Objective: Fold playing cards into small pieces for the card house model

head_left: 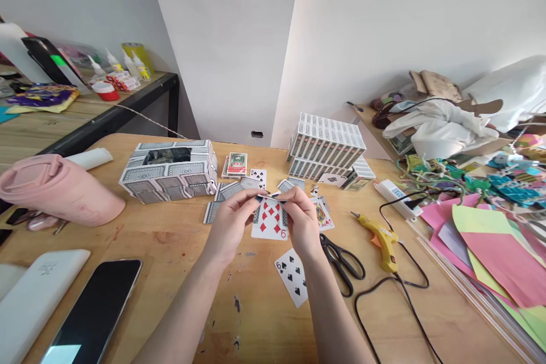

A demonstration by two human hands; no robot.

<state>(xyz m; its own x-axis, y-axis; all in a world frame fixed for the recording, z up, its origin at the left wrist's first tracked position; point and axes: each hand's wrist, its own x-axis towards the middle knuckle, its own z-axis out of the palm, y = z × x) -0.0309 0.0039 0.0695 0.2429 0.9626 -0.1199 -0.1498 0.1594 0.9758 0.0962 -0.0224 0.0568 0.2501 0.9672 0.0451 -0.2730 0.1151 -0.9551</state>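
Note:
My left hand and my right hand pinch a playing card between them, seen nearly edge-on above the table. Beneath it lies a nine of diamonds, face up. A six of spades rests under my right forearm, partly covered. More cards, some with grey patterned backs, are scattered behind my hands. A king or queen card lies just right of my right hand, beside black-handled scissors. At the back left stands a box covered in cards with an opening in its top.
Stacked card packs stand at the back right. A yellow glue gun with a black cable lies right, near a white power strip and coloured paper. A pink tumbler, a phone and a white power bank occupy the left.

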